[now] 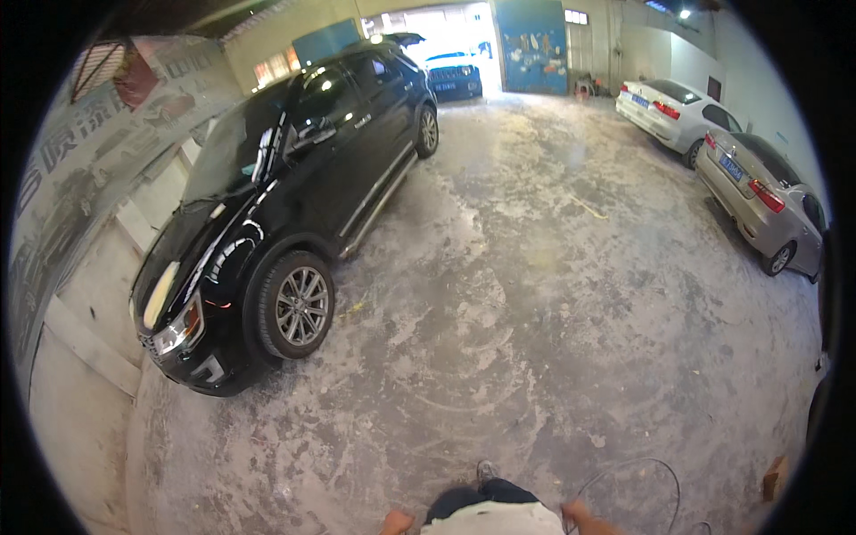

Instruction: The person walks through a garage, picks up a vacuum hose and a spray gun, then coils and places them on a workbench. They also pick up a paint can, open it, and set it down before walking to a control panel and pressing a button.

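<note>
My left hand (398,521) hangs low at my left side, cut by the lower edge. It looks loosely curled, but its fingers are too small and hidden to read. My right hand (576,512) hangs at my right side, also cut by the edge. Right beside it passes a thin dark hose or cable (660,461), which loops out to the right over the floor. Whether the hand grips it cannot be told. Between my hands show my light shirt (495,519), dark trousers (510,491) and one shoe (487,470).
A black SUV (312,160) stands at the left, its front wheel nearest me. A white car (678,116) and a silver car (758,192) are parked at the right. Another vehicle (453,76) is by the bright doorway. A brown block (774,477) lies at lower right on the stained concrete floor (499,294).
</note>
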Demonstrator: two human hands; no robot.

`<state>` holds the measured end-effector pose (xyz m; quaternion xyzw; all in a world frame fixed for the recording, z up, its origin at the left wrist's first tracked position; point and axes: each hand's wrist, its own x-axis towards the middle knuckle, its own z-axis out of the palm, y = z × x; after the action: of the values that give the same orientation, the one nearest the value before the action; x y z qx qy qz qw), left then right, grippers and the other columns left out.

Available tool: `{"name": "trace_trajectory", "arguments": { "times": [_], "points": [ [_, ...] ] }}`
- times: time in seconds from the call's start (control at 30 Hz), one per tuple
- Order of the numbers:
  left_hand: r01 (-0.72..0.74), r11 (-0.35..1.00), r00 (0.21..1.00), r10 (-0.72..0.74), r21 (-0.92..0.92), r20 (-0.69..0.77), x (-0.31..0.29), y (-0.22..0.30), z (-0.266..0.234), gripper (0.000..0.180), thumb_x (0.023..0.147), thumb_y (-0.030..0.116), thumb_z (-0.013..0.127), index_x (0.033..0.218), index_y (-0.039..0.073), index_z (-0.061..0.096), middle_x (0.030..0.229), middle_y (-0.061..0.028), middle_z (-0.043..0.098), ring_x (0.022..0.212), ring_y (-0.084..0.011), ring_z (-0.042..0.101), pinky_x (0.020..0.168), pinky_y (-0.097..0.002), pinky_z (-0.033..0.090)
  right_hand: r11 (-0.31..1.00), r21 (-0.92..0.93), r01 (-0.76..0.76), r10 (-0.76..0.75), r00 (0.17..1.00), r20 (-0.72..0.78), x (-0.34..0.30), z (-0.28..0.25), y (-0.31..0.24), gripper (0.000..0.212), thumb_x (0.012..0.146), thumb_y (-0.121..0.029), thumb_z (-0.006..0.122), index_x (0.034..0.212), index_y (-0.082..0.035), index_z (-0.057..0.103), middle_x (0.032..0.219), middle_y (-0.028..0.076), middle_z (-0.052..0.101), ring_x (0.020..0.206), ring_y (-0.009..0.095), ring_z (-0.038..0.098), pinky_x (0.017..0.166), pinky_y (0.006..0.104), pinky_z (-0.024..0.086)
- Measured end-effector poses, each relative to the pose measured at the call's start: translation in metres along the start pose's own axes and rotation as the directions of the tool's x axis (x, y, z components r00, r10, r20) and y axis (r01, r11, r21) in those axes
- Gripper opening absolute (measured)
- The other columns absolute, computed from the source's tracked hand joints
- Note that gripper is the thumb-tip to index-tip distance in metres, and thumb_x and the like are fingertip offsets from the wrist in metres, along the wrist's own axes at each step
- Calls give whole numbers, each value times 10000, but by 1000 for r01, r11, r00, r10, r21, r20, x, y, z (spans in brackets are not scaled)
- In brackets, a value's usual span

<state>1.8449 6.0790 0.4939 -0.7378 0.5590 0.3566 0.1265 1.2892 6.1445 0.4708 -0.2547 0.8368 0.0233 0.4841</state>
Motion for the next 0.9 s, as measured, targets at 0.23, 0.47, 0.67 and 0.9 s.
{"name": "trace_trajectory", "arguments": {
  "times": [0.23,0.47,0.67,0.9],
  "points": [
    [369,866,920,-391,-339,3,98,1,-72,431,794,380,620,956,-9,714,970,-235,693,958,-379,666,869,-427,514,689,-290,664,-725,629,-282,84,-200,-499,400,834,-348,642,901,46,661,931,298,647,899,446,630,764,497,489],
    [360,819,921,-390,-447,27,324,100,-199,390,833,375,593,813,0,698,895,-234,685,864,-375,669,761,-484,506,746,80,661,-654,750,-97,147,-251,-709,290,916,-228,612,899,59,656,760,108,666,699,171,615,654,317,477],
    [89,685,901,-366,-723,-235,510,251,-450,372,850,339,622,932,-21,665,955,-219,683,954,-374,646,790,-451,502,713,-544,442,-409,893,189,188,-336,-647,288,885,-264,633,899,16,700,696,171,661,662,205,629,622,376,481],
    [82,660,864,-421,-747,-277,702,328,-593,351,830,328,671,954,0,677,902,-191,702,875,-351,672,764,-427,514,678,-567,468,-413,881,232,363,-497,-728,317,885,-245,617,791,56,646,683,161,642,658,216,620,583,377,457]
  ]
}}
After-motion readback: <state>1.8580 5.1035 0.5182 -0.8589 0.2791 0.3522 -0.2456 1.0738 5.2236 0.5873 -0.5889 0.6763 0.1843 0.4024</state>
